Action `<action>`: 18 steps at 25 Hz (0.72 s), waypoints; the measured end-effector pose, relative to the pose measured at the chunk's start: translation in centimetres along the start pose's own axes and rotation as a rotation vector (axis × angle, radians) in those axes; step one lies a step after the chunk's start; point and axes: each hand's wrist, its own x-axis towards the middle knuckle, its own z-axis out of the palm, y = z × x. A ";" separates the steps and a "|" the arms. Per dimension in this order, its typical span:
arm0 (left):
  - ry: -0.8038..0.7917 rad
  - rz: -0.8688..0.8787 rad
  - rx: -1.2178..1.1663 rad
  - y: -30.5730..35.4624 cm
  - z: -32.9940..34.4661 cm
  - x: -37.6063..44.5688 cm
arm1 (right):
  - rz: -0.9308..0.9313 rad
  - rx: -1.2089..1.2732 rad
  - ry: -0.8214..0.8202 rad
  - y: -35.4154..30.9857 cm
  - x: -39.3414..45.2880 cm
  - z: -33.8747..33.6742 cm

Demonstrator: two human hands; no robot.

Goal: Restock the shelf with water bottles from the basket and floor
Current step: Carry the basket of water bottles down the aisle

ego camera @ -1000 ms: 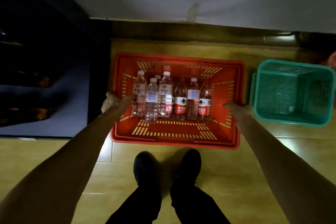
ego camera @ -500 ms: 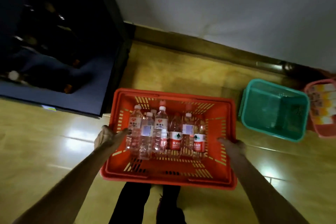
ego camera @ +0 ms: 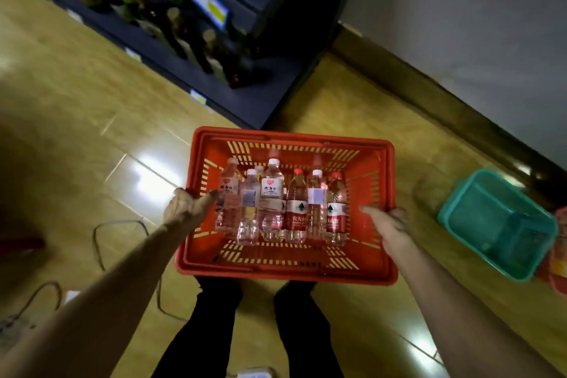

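I carry a red plastic basket [ego camera: 377, 273] in front of my body, above the floor. Several clear water bottles [ego camera: 271, 199] stand upright in a row inside it, some with white labels, some with red labels [ego camera: 297, 215]. My left hand [ego camera: 187, 209] grips the basket's left rim, thumb inside. My right hand [ego camera: 388, 224] grips the right rim. The dark shelf unit [ego camera: 267, 70] stands ahead to the upper left, its low tier holding dark bottles [ego camera: 196, 37].
A teal basket [ego camera: 497, 224] sits on the floor at the right, with part of a red basket [ego camera: 560, 255] beyond it. Cables [ego camera: 101, 242] lie on the tiled floor at the left. A grey wall with a dark skirting runs along the upper right.
The red basket has been lifted off the floor and carried away from the wall. The view has turned left, bringing the shelf unit and its bottles into sight.
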 end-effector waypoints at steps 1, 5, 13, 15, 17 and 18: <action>-0.002 0.021 -0.061 -1.3 -1.6 0.4 | -0.032 -0.016 0.001 -0.7 -0.9 2.0; 0.077 -0.009 -0.203 -9.7 -7.3 3.2 | -0.070 -0.044 -0.068 -4.1 -5.5 9.1; 0.160 -0.071 -0.369 -18.4 -19.9 6.8 | -0.125 -0.154 -0.177 -10.1 -13.1 23.6; 0.155 -0.140 -0.410 -19.7 -22.3 7.8 | -0.135 -0.165 -0.189 -12.3 -15.2 26.8; 0.186 -0.185 -0.465 -20.9 -25.3 8.5 | -0.166 -0.199 -0.236 -15.3 -16.8 30.1; 0.195 -0.209 -0.485 -21.5 -26.7 9.0 | -0.180 -0.220 -0.249 -16.8 -17.4 31.7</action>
